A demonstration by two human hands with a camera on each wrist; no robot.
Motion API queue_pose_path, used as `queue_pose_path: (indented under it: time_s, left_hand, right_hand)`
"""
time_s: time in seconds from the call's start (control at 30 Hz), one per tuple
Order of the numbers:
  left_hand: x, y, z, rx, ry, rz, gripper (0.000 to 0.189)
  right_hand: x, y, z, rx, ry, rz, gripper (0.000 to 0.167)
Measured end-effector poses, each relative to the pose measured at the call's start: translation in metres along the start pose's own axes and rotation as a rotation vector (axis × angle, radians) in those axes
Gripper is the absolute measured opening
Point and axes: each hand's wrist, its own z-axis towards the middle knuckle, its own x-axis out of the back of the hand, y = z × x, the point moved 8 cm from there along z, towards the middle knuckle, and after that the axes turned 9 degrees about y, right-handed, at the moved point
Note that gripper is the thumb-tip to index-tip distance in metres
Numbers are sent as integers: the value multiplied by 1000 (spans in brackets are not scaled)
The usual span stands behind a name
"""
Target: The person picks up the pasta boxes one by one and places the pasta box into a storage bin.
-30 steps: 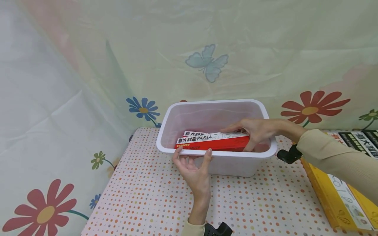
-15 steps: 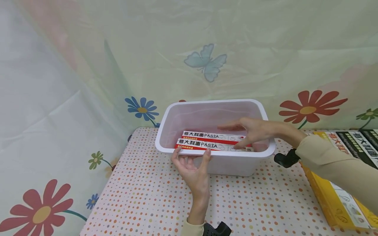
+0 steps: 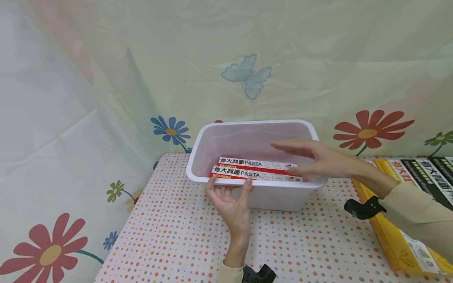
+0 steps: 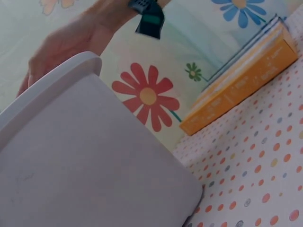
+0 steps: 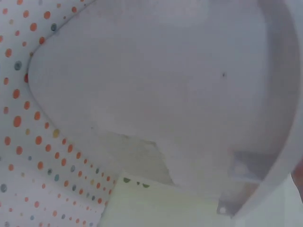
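A white plastic bin (image 3: 279,196) stands on the dotted tablecloth. In the head view my left hand (image 3: 231,214) holds its front rim, thumb and index fingertip on the edge and the other fingers bent beneath the lip. Two red-and-white pasta boxes lie side by side inside, the front box (image 3: 230,171) along the near wall and the rear box (image 3: 255,162) just behind. Over the bin's right end is my right hand (image 3: 322,157), fingers extended and holding nothing. Its wrist view is filled by the outer wall of the bin (image 5: 165,71).
At the right of the table lie yellow pasta packages (image 3: 396,236) and black-and-white printed ones (image 3: 421,173), partly behind the right forearm. A flower-printed backdrop (image 3: 354,78) rises right behind the bin.
The front pasta box, tilted up under my right hand a second ago, now lies level beside the rear one. My right hand has let go and moved up and right. The left hand stays put.
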Motion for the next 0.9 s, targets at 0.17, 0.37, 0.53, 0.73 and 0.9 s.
queue_pose_path:
  time_s: [0.17,0.37,0.53,0.73,0.9]
  left_hand:
    - [2,0,0,9,10,-4,85]
    - [4,1,2,-1,18,-3,84]
    - [6,0,2,1,32,-11,84]
    - [7,-1,2,-3,37,-24,84]
    - [6,-2,0,1,31,-20,85]
  right_hand:
    - [15,-4,-30,26,130,10,76]
    - [31,18,-69,-66,240,-74,84]
    - [42,47,-103,-166,314,-146,90]
    - [52,74,-146,-326,384,-217,91]
    - [54,94,-180,-377,450,-236,89]
